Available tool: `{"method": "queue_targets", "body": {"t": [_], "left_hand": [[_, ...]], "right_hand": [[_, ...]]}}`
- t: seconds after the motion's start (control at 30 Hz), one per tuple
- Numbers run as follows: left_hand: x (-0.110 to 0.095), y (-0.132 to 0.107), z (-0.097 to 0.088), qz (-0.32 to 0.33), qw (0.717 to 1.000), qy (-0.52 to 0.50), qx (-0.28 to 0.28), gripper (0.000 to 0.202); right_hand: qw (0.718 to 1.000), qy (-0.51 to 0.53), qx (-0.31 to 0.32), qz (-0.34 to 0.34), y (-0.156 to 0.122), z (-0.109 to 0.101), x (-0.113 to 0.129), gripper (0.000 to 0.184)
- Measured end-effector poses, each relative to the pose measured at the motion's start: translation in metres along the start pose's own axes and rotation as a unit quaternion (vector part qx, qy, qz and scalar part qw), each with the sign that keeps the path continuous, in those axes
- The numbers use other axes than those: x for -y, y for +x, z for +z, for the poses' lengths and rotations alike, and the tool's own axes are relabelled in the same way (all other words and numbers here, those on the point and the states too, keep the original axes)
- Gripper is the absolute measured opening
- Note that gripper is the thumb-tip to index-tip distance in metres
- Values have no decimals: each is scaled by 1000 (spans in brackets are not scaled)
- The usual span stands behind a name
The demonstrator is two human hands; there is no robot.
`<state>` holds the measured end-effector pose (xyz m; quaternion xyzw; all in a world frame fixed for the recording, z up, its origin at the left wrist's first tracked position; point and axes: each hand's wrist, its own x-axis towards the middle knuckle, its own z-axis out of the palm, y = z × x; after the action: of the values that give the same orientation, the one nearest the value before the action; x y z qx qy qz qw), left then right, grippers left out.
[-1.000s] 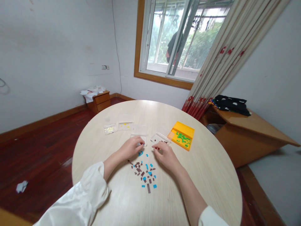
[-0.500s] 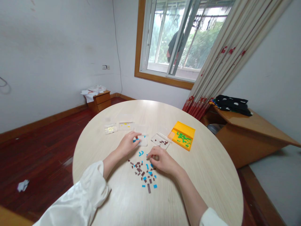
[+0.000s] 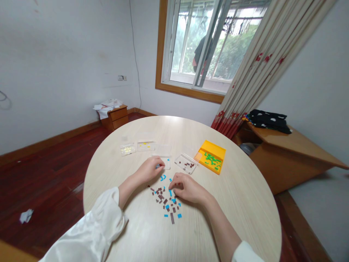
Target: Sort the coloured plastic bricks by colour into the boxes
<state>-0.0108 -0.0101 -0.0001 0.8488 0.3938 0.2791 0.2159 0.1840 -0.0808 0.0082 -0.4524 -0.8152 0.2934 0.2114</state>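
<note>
Left hand point(image 3: 148, 170) is curled with its fingertips right at the near edge of a clear tray point(image 3: 167, 160), and there's a speck of blue at them, but I can't tell if it's actually pinched or just touched. Right hand point(image 3: 188, 189) is curled too, fingertips down on the far side of the pile point(image 3: 166, 203) of tiny blue and brown bits, which sits loose on the table point(image 3: 240, 203) between the two forearms. Can't tell whether it has one gripped either.

Stuff I'd worry about: the bits are small and flat, so a sloppy pinch could flick one across the table or onto the floor. The right wrist lies just beside the pile, so dragging it could scatter things. The trays look light, so a nudge from the left fingers could slide that one. A second tray point(image 3: 180, 159) with brown bits sits just beside the first, so a colour could easily land in the wrong one. The orange box point(image 3: 215, 148) with green bits point(image 3: 211, 159) is off to the right, out of the way. No brands, labels or readable writing anywhere.
</note>
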Motion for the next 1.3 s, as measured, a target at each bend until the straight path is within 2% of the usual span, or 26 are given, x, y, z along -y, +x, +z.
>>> {"method": "queue_targets", "body": {"t": [0.13,0.2,0.4,0.47,0.63,0.9,0.97,1.07,1.13,1.17,1.23,1.3], "left_hand": [[0,0,-2,-19,999,18,-26,15],[-1,0,-2,-14,1000,13,-18,15],[-7,-5,11,97,990,-1,100,21],[-11,-7,16,125,983,12,131,24],[-16,-7,22,118,981,37,149,21],[-8,-6,25,99,986,32,128,17],[-6,-5,23,94,990,21,101,16],[-2,-2,15,56,998,13,-1,14],[2,0,9,16,997,14,-79,12],[4,1,6,-2,994,17,-108,12],[9,2,2,-29,989,24,-140,11],[14,2,1,-43,988,30,-147,10]], "right_hand": [[999,-4,-40,14,1,-2,1,31],[997,-5,-69,16,2,-3,-1,27],[990,-14,-143,6,2,-7,-10,22],[993,-4,-120,7,0,-9,-13,22],[997,46,19,58,-8,-13,-14,18],[994,26,64,90,-9,-13,-10,16],[992,28,79,98,-8,-13,-9,16],[989,49,84,109,-7,-14,-7,13],[992,56,37,106,-5,-16,-5,11],[994,53,-9,98,-4,-17,-5,10],[989,36,-127,68,-2,-20,-6,11],[969,14,-243,36,0,-23,-10,12]]}}
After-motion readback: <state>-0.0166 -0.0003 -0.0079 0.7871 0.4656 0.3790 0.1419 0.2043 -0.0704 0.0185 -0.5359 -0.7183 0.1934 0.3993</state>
